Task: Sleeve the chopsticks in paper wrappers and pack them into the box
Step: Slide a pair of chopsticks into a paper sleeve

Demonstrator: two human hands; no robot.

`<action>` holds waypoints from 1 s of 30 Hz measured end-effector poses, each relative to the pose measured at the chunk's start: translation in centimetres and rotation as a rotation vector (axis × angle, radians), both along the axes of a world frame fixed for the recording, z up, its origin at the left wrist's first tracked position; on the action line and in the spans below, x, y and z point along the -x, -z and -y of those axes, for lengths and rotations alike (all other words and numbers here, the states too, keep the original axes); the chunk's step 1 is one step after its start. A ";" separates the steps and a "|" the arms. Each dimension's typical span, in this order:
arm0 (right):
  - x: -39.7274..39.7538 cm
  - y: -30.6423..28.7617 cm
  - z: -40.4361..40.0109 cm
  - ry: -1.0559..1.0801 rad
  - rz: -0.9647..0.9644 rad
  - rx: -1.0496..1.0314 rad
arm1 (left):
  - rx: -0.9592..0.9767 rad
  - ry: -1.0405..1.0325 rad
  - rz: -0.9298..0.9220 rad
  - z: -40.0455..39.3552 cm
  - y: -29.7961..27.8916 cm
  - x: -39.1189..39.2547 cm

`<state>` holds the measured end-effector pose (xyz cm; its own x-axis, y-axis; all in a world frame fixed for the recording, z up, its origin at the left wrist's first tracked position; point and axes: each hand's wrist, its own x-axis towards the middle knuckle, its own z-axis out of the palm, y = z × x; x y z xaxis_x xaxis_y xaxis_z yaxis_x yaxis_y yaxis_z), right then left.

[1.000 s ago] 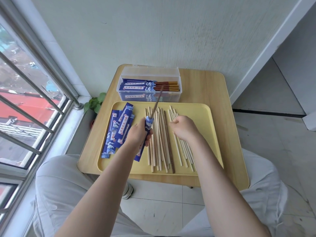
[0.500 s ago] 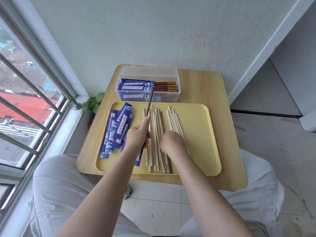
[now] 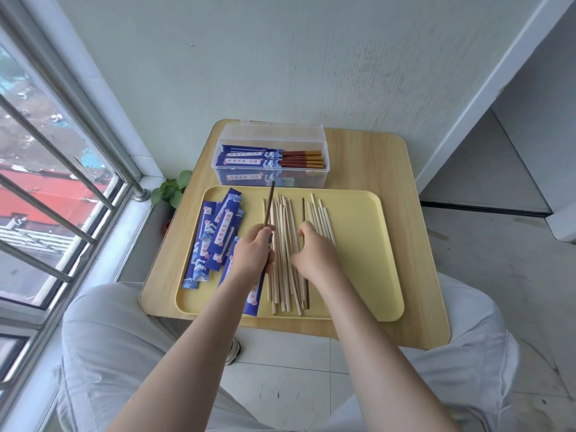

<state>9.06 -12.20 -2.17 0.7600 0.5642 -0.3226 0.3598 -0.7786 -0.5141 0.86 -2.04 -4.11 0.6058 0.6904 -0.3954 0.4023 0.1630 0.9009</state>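
Note:
My left hand grips a blue paper wrapper with a dark chopstick sticking out of its top, held tilted above the yellow tray. Curled fingers of my right hand lie on the loose pale chopsticks spread along the tray's middle; I cannot tell whether they pinch one. Another dark chopstick lies among them. Several empty blue wrappers are piled on the tray's left side. The clear plastic box behind the tray holds sleeved chopsticks with brown ends showing.
The tray and box sit on a small wooden table over my lap. A barred window runs along the left, with a small green plant below the table's left edge. A wall stands just behind the table.
My right hand has moved left and down from the right-hand chopsticks onto the middle pile. My left hand has lowered the wrapper with its chopstick a little toward the tray.

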 end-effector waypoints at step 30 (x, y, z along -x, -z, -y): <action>-6.1 -4.6 0.3 0.191 -0.242 -0.571 | 0.080 0.353 0.136 0.5 -2.0 -0.9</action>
<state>15.15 -12.50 2.40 0.8075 0.5597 -0.1861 0.0644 -0.3973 -0.9154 1.75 -2.50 -2.10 0.8513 0.4004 -0.3390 0.3235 0.1079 0.9400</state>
